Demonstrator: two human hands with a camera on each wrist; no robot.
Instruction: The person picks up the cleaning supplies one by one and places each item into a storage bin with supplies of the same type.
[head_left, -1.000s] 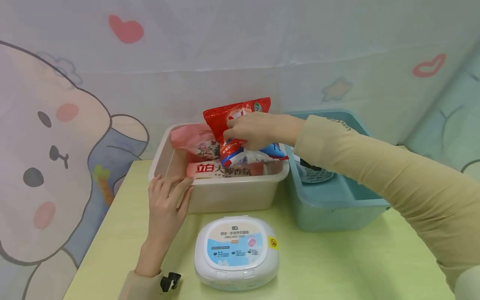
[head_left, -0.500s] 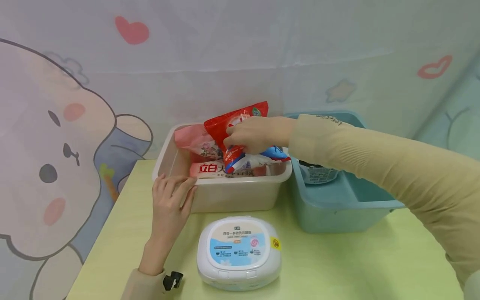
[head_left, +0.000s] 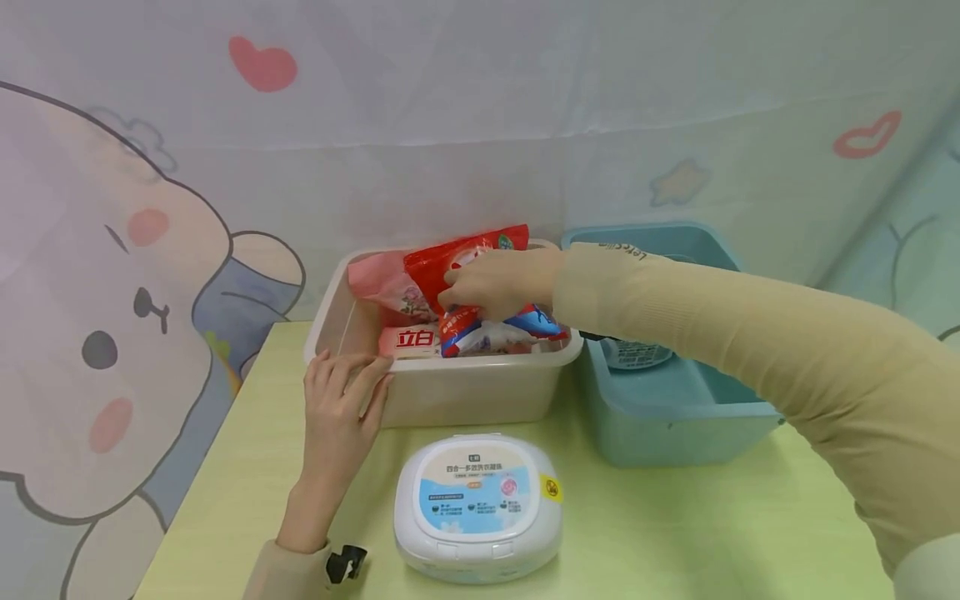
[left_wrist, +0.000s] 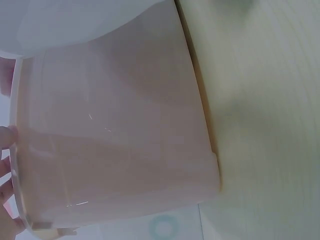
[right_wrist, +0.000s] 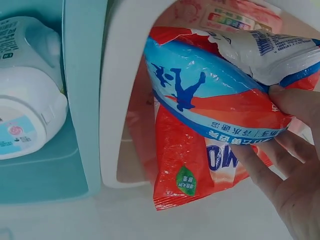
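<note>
My right hand (head_left: 487, 283) grips a red and blue laundry detergent bag (head_left: 465, 258) in the back right of the white bin (head_left: 465, 392). In the right wrist view, thumb and fingers of the hand (right_wrist: 295, 185) pinch the middle of the bag (right_wrist: 185, 100), whose red top end sticks out over the bin's rim. Under and beside it lie a pink floral bag (head_left: 390, 283) and a pink-and-white pack (head_left: 408, 342). My left hand (head_left: 337, 417) holds the bin's front left rim, fingers hooked over it, thumb against the front wall. The left wrist view mostly shows the bin's outer wall (left_wrist: 115, 130).
A teal bin (head_left: 667, 433) stands close against the white bin's right side. It holds a white plastic tub (right_wrist: 30, 110), partly covered by my sleeve in the head view. A white lidded laundry pod box (head_left: 477, 508) sits on the table in front. A patterned cloth (head_left: 420, 100) hangs behind.
My right hand has lowered the detergent bag further into the white bin, so it covers more of the pink-and-white pack. My left hand has stayed on the rim.
</note>
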